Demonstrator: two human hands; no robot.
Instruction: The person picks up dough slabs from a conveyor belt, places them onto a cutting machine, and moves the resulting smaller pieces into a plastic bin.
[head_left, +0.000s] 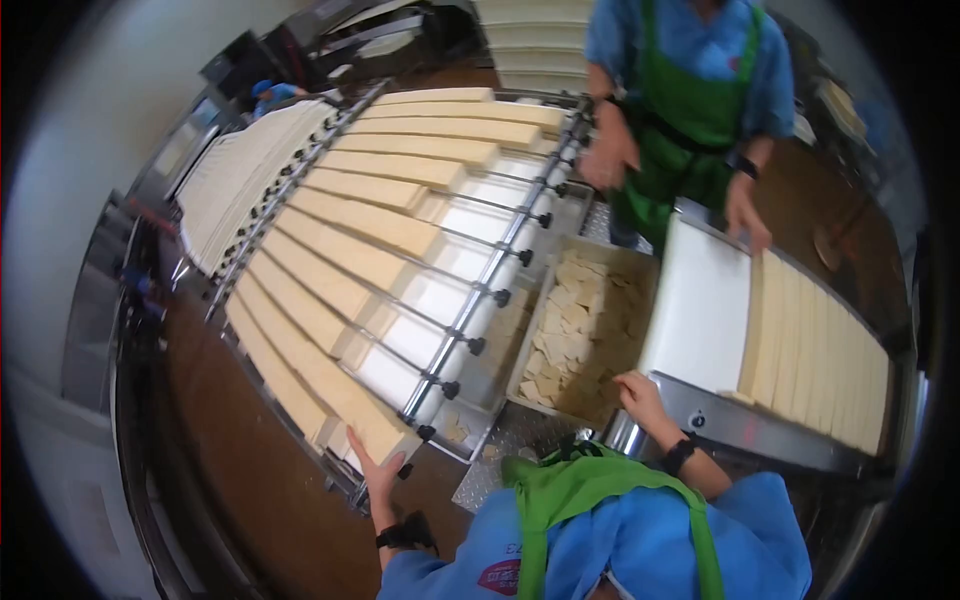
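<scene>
At the near end of the left conveyor, my left hand (376, 468) rests with fingers spread against the end of a long pale-yellow strip (345, 390), which looks like stacked thin sheets. Several more such strips (375, 185) lie side by side across the conveyor's bars. My right hand (642, 402) hangs at the near corner of a bin (517, 378) of pale cut pieces, beside the right conveyor. Its fingers are curled in, and I see nothing in them. Both my wrists carry black bands.
Across from me stands a co-worker in a green apron (690, 115), one hand (748, 218) at the white belt (700, 300) of the right conveyor. Upright pale strips (815, 350) line that belt. A metal rail with black knobs (475, 346) borders the left conveyor. Another person (272, 95) is far back.
</scene>
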